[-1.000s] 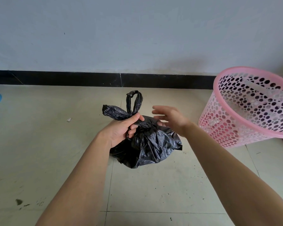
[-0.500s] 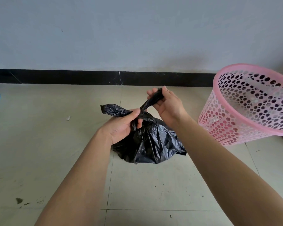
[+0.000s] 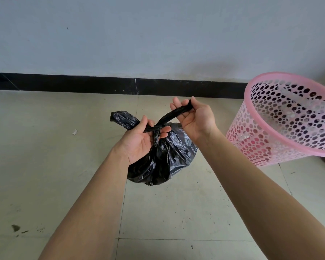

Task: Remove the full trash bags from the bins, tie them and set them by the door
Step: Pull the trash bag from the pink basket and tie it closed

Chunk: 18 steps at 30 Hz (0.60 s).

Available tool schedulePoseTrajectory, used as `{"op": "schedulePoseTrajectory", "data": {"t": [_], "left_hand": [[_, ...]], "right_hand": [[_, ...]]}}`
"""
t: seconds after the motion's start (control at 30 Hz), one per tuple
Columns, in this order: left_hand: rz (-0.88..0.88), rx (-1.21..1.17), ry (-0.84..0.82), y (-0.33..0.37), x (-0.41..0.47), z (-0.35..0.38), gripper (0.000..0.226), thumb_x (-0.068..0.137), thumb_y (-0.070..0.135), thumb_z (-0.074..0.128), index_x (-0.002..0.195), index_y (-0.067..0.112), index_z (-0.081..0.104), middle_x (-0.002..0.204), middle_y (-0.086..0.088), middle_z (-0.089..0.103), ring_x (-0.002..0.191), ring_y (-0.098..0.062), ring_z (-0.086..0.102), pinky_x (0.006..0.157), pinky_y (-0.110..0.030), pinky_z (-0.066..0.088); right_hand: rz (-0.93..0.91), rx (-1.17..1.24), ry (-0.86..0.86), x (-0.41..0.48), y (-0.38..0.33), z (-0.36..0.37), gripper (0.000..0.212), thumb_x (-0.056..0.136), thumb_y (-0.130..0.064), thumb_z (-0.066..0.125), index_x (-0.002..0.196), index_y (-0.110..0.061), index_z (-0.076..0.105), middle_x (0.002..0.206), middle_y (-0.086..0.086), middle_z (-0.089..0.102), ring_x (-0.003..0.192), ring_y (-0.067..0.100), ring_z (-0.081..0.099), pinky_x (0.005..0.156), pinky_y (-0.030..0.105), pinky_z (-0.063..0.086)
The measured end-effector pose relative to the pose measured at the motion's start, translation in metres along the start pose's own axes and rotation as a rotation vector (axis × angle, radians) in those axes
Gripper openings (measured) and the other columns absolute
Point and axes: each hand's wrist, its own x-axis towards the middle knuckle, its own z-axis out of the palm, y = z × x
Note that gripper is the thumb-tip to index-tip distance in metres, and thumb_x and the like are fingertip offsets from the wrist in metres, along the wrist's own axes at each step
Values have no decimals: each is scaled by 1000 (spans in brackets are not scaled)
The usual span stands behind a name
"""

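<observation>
We hold a black trash bag (image 3: 163, 160) up in front of us, clear of the tiled floor (image 3: 45, 166), with its bulging body hanging below our hands. Our left hand (image 3: 139, 141) is curled around the bag's gathered neck, thumb on top and fingers wrapped beneath, closed on one twisted handle (image 3: 123, 119) whose loose end sticks out to the left past the thumb. Our right hand (image 3: 194, 119) sits higher and to the right, palm turned toward us, fingers folded over the other handle (image 3: 174, 114), which runs taut as a dark rope from the crossing point at the neck up into that grip. The two handles cross just above the left fingers, forming a knot that looks half drawn. To the right, well apart from the bag, a pink perforated bin (image 3: 281, 124) stands on the floor and appears tilted toward us in this wide view, its rim partly cut by the frame edge; we cannot tell what lies inside. A black skirting strip (image 3: 83, 83) runs along the base of the pale wall (image 3: 139, 34) behind
</observation>
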Motion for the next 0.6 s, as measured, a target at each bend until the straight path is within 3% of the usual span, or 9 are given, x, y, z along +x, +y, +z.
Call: {"op": "schedulePoseTrajectory", "data": {"t": [0.2, 0.33, 0.43, 0.5, 0.53, 0.6], "left_hand": [[-44, 250, 31, 8, 2, 1, 42, 106, 48, 31, 73, 23, 40, 116, -20, 71, 98, -24, 70, 90, -40, 48], [-20, 148, 149, 3, 6, -6, 39, 106, 44, 39, 73, 22, 38, 115, -24, 71, 93, -25, 68, 85, -39, 51], [12, 2, 245, 3, 6, -9, 31, 101, 34, 57, 89, 5, 57, 107, -22, 73, 89, -23, 68, 80, -37, 56], [62, 67, 306, 3, 5, -7, 27, 92, 21, 70, 99, -5, 65, 92, -14, 72, 83, -22, 69, 75, -34, 58], [82, 99, 309, 3, 5, -6, 18, 88, 14, 74, 88, 1, 63, 86, -11, 70, 83, -23, 68, 75, -35, 58], [105, 146, 288, 2, 6, -3, 42, 85, 2, 75, 65, 18, 42, 74, -6, 65, 80, -24, 67, 79, -38, 56]], "right_hand": [[-37, -12, -33, 1, -11, 3, 17, 108, -16, 36, 108, -1, 44, 70, 9, 55, 86, 32, 74, 86, 45, 60], [-19, -25, -39, -4, -9, 3, 18, 107, -15, 38, 103, -1, 48, 69, 8, 56, 83, 30, 74, 87, 44, 60], [29, -50, 23, -1, -5, -5, 22, 106, -16, 39, 91, -5, 50, 65, 5, 52, 64, 21, 66, 75, 38, 61], [61, -49, 126, 6, -2, -14, 20, 105, -15, 40, 87, -9, 45, 59, 2, 44, 50, 16, 50, 61, 33, 56], [70, -52, 182, 9, -1, -18, 18, 104, -15, 40, 87, -10, 43, 56, 1, 40, 46, 14, 44, 56, 31, 52], [82, -122, 262, 13, 1, -28, 13, 103, -14, 42, 91, -10, 43, 54, 1, 37, 46, 15, 42, 53, 31, 52]]}}
